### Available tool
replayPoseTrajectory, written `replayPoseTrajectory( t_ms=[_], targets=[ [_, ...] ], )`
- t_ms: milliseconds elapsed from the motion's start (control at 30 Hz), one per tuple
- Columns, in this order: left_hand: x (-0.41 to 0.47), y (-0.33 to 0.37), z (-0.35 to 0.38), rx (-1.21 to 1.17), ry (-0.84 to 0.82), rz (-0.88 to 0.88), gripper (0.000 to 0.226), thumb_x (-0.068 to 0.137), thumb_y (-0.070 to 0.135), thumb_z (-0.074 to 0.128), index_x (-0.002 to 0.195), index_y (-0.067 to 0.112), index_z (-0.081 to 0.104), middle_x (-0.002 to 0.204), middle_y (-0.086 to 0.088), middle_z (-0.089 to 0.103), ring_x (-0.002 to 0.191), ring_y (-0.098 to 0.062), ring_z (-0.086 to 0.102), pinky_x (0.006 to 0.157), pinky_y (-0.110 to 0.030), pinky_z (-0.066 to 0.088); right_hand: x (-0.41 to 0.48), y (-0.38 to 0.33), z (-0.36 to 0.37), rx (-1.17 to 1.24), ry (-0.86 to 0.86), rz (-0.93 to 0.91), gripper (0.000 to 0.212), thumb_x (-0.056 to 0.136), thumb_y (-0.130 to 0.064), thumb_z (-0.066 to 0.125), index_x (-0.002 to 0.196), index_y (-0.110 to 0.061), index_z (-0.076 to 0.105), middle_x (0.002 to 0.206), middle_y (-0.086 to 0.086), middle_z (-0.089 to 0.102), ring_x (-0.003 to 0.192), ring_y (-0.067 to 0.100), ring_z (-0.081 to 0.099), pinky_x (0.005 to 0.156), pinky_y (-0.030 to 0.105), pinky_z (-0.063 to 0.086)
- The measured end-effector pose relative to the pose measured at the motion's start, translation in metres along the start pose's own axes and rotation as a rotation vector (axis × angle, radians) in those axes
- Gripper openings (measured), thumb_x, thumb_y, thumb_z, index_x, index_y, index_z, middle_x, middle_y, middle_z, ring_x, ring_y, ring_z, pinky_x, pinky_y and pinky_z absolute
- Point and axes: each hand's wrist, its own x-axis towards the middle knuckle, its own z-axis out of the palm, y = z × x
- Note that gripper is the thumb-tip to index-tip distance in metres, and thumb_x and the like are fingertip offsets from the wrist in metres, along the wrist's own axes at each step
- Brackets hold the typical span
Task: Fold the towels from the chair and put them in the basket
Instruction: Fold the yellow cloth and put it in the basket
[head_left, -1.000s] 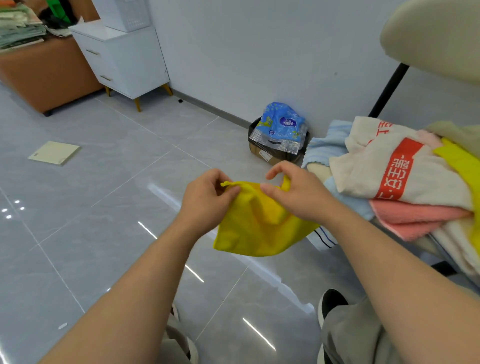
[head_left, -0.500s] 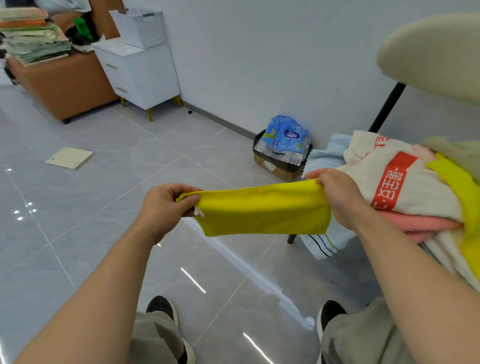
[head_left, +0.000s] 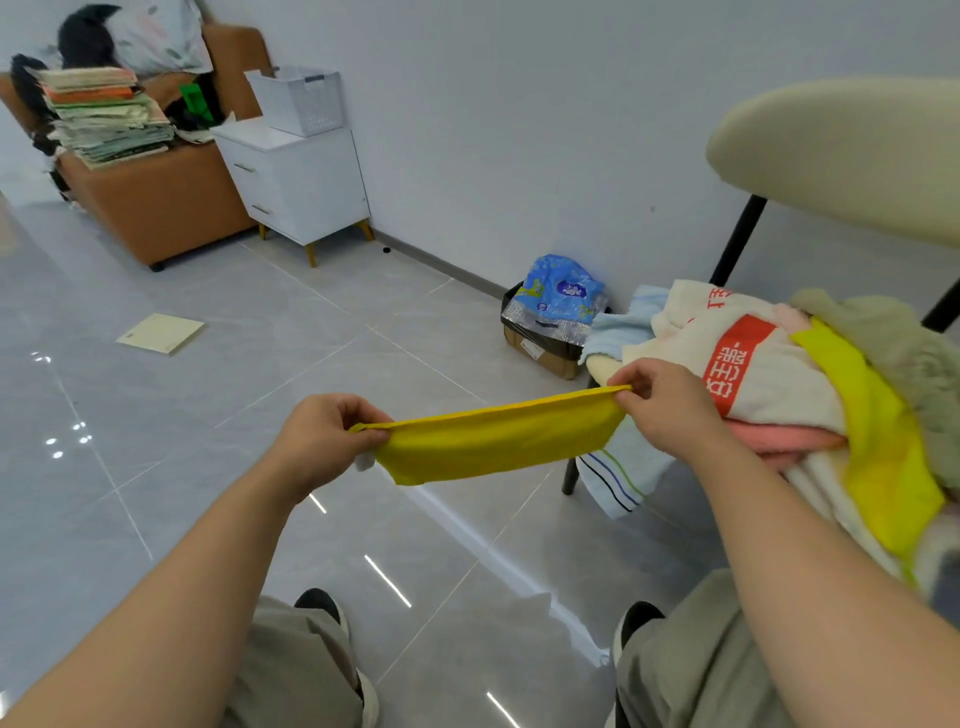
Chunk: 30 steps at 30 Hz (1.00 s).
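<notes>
We see both hands out in front of the chair (head_left: 831, 150), holding one yellow towel (head_left: 498, 441) in the air just off the chair's seat edge, clear of the floor (head_left: 208, 467). On the left hand (head_left: 324, 441) the fingers are curled, thumb and fingers pinching the towel end farther from the chair. The right hand (head_left: 670, 405) pinches the end next to the chair, knuckles close to the towel pile (head_left: 810, 467). The towel is pulled into a long narrow band between the hands, top edge taut, lower edge sagging. It looks doubled over, but we cannot tell how many layers.

On the chair seat we note the unfolded heap:
- a white towel with a red band (head_left: 753, 374) on top
- a pink towel (head_left: 779, 436) under it
- a second yellow towel (head_left: 878, 447) draped over the near side
- an olive towel (head_left: 909, 353) toward the backrest
- a light blue towel (head_left: 623, 322) at the far edge
- a striped towel (head_left: 618, 478) hanging off the seat beside a chair leg

The white basket (head_left: 301, 101) is well apart from the chair, across the floor, on a white cabinet (head_left: 296, 182) by the wall (head_left: 519, 130); we cannot see inside it. Just beyond the chair, against the wall, is a cardboard box (head_left: 545, 358) with a blue packet (head_left: 561, 291) in it. Farther from the chair than the basket is a brown sofa (head_left: 156, 202) carrying a flat stack (head_left: 104, 119).
</notes>
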Motion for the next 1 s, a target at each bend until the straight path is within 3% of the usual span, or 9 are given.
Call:
replayPoseTrajectory(
  t_ms=[100, 200, 300, 467, 600, 700, 800, 900, 1000],
  targets=[
    [-0.011, -0.001, 0.007, -0.069, 0.042, -0.021, 0.007, 0.085, 0.002, 0.073, 0.088, 0.009, 0.074, 0.066, -0.015, 0.068, 0.045, -0.007, 0.053, 0.045, -0.015, 0.039, -0.009, -0.001, -0.004, -0.089, -0.068, -0.008, 0.019, 0.093, -0.013, 0.063, 0.092, -0.031, 0.065, 0.089, -0.010, 0.062, 0.091, 0.016, 0.058, 0.077, 0.027, 0.039],
    [-0.020, -0.007, 0.013, -0.233, 0.051, -0.067, 0.010, 0.083, -0.005, 0.072, 0.086, 0.004, 0.073, 0.067, -0.012, 0.066, 0.055, -0.021, 0.057, 0.050, -0.023, 0.046, -0.018, -0.002, -0.010, -0.115, -0.110, 0.002, 0.020, 0.091, -0.015, 0.064, 0.087, -0.034, 0.063, 0.087, -0.015, 0.060, 0.088, 0.014, 0.058, 0.072, 0.028, 0.039],
    [-0.025, -0.014, 0.016, -0.336, 0.010, -0.143, 0.009, 0.083, -0.007, 0.071, 0.086, 0.001, 0.072, 0.069, -0.009, 0.068, 0.058, -0.025, 0.057, 0.053, -0.026, 0.049, -0.025, -0.001, -0.015, -0.088, -0.124, 0.014, 0.019, 0.087, -0.014, 0.065, 0.082, -0.032, 0.065, 0.087, -0.013, 0.063, 0.083, 0.009, 0.059, 0.064, 0.022, 0.040],
    [-0.023, -0.017, 0.020, -0.486, -0.025, -0.235, 0.007, 0.086, -0.006, 0.067, 0.089, 0.000, 0.068, 0.084, -0.018, 0.068, 0.068, -0.033, 0.064, 0.077, -0.043, 0.059, -0.030, -0.003, -0.017, -0.089, -0.197, 0.036, 0.012, 0.084, -0.013, 0.062, 0.079, -0.024, 0.067, 0.082, -0.007, 0.067, 0.082, 0.015, 0.063, 0.066, 0.031, 0.048],
    [-0.020, -0.015, 0.020, -0.437, -0.010, -0.189, 0.009, 0.085, -0.002, 0.069, 0.084, 0.007, 0.070, 0.079, -0.012, 0.065, 0.066, -0.024, 0.057, 0.063, -0.035, 0.050, -0.027, -0.008, -0.015, -0.019, -0.167, 0.054, 0.015, 0.083, -0.013, 0.056, 0.068, -0.013, 0.058, 0.070, 0.002, 0.060, 0.073, 0.029, 0.059, 0.074, 0.047, 0.053],
    [-0.017, -0.011, 0.020, -0.434, -0.020, -0.156, 0.009, 0.072, 0.006, 0.076, 0.078, 0.009, 0.071, 0.071, -0.007, 0.065, 0.064, -0.023, 0.055, 0.064, -0.034, 0.045, -0.025, -0.015, -0.015, 0.027, -0.181, 0.070, 0.014, 0.072, -0.021, 0.050, 0.060, -0.015, 0.050, 0.060, 0.002, 0.047, 0.064, 0.022, 0.044, 0.063, 0.042, 0.041],
    [-0.013, -0.009, 0.024, -0.434, 0.003, -0.140, 0.008, 0.080, -0.002, 0.068, 0.078, 0.006, 0.067, 0.058, -0.003, 0.060, 0.056, -0.020, 0.050, 0.056, -0.030, 0.039, -0.024, -0.019, -0.014, 0.072, -0.171, 0.102, 0.013, 0.066, -0.026, 0.046, 0.061, -0.014, 0.049, 0.063, 0.005, 0.043, 0.065, 0.021, 0.039, 0.062, 0.036, 0.030],
    [-0.007, -0.012, 0.030, -0.416, 0.065, -0.159, 0.011, 0.085, -0.003, 0.065, 0.081, 0.006, 0.067, 0.062, -0.005, 0.060, 0.057, -0.021, 0.051, 0.053, -0.029, 0.039, -0.019, -0.015, -0.006, 0.059, -0.105, 0.141, 0.018, 0.085, -0.020, 0.052, 0.068, -0.013, 0.057, 0.070, 0.003, 0.057, 0.071, 0.025, 0.053, 0.070, 0.042, 0.049],
    [-0.003, -0.016, 0.038, -0.370, 0.130, -0.191, 0.010, 0.086, 0.001, 0.067, 0.082, 0.010, 0.068, 0.073, -0.010, 0.063, 0.066, -0.023, 0.057, 0.055, -0.031, 0.044, -0.020, -0.012, 0.005, 0.011, -0.112, 0.185, 0.013, 0.089, -0.022, 0.052, 0.081, -0.018, 0.062, 0.084, 0.003, 0.067, 0.079, 0.026, 0.065, 0.078, 0.046, 0.058]
  ],
)
